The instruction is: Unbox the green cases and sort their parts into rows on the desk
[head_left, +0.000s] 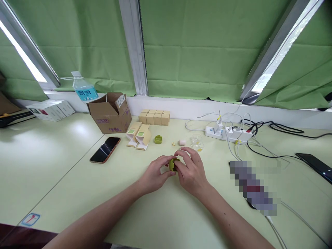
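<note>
Two green cups on your table (64, 180). The held cup (171, 166), smooth with a lobed rim, is at center. Your left hand (155, 173) grips it from 9 o'clock, thumb under, fingers over. Your right hand (192, 171) has its fingertips at the rim and opening from 3; can't tell if they pinch the wall or something inside. Clock from there: second cup (158, 139) at 11, squat, flower-shaped. One tiny yellow bit (173, 144) at 12. One pale stubby cylinder (182, 142) at 1, smooth. Clear thin plastic (197, 143) between 1 and 2, crinkly. Two cream cartons, flaps open, at 10: left carton (133, 134), right carton (143, 137), side by side. Small tan boxes (154, 119) at 11, cube-like, four across the front. One brown corrugated box (111, 117) at 10, beyond the cartons, open-topped. One glossy phone (105, 149) just past 9. One white power strip (229, 133) at 2, several plugs in.
</note>
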{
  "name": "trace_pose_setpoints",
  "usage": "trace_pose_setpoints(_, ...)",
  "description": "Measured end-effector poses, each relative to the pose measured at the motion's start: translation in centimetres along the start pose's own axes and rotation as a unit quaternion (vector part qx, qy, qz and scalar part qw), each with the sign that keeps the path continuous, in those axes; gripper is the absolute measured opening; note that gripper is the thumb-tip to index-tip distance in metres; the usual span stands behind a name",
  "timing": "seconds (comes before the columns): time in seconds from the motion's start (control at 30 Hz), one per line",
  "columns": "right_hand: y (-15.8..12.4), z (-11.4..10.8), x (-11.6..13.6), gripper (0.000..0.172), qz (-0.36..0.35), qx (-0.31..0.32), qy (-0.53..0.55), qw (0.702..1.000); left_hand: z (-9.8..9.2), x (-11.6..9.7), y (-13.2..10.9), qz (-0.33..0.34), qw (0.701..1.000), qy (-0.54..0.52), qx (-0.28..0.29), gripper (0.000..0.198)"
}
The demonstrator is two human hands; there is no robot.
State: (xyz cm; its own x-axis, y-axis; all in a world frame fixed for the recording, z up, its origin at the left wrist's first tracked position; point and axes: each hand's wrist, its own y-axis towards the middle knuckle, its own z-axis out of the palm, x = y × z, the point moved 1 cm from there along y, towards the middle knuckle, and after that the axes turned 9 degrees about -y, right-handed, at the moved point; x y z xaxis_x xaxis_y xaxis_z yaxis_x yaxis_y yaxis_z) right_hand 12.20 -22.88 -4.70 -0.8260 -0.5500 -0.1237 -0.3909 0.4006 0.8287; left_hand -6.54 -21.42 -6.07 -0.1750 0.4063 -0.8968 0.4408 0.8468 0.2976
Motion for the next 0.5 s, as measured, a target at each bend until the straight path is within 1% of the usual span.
trace_pose_setpoints(0.17,0.02,0.12,-0.18,0.019,-0.017,0.019,-0.004,1.000,-0.16,-0.22,0.12,0.013,1.000,0.023,0.004,0.047)
trace_pose_setpoints(0.37,0.44,-0.37,-0.40,0.013,0.009,0.011,-0.006,1.000,-0.70,-0.09,0.43,0.018,0.999,0.022,-0.019,0.042)
trace_pose_setpoints(0.5,0.34,-0.52,-0.52,0.017,0.020,0.025,0.020,0.999,-0.82,0.24,0.36,0.017,0.999,0.021,-0.020,0.043)
